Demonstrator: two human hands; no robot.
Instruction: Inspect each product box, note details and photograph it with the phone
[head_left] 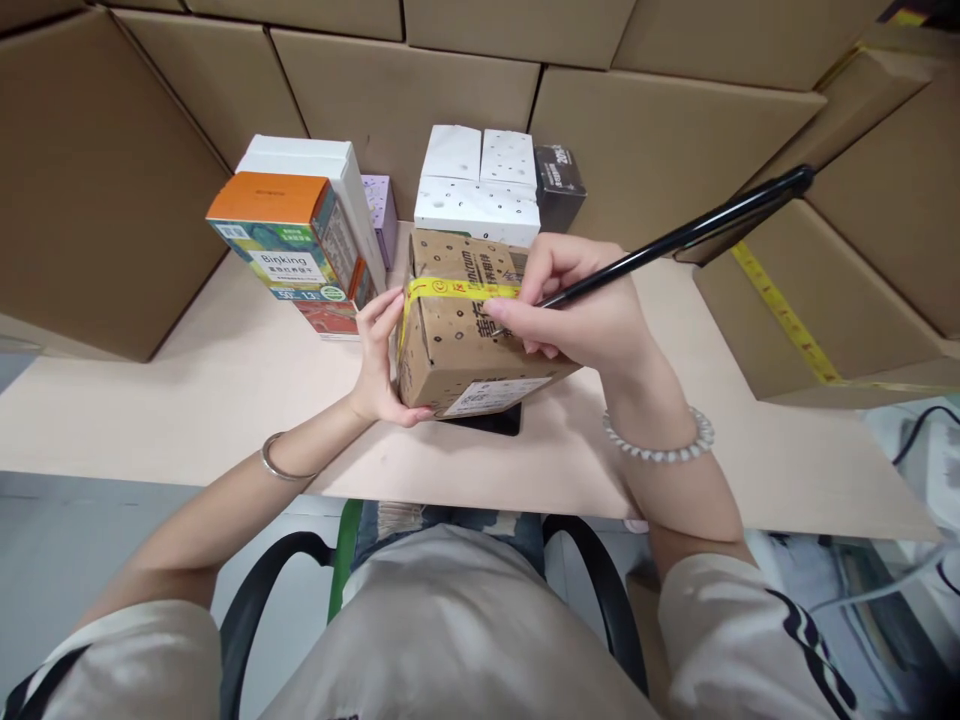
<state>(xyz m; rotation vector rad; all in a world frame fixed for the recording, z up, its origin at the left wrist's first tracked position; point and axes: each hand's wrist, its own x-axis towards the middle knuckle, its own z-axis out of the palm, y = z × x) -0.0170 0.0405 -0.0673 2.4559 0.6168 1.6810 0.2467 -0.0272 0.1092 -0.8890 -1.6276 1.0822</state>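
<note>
A small brown cardboard box [457, 345] with dark print, a white label and a strip of yellow tape [457, 289] stands tilted in front of me. My left hand [380, 365] grips its left end, thumb at the lower edge and fingers on the upper one. In my right hand [574, 300] is a long glossy black pen [675, 238], pinched between thumb and fingers over the box's printed top. The pen's tip is by the tape, partly hidden behind the fingers. Beneath the box's near edge, a dark flat object [495, 420] pokes out.
An orange-topped Binking box [281, 235], a white box [300, 155] and a purple box [381, 215] stand left. White dotted boxes [476, 205] and a black box [559, 185] are behind. Large cartons [405, 110] wall the table [247, 400]; a taped carton [832, 310] is right.
</note>
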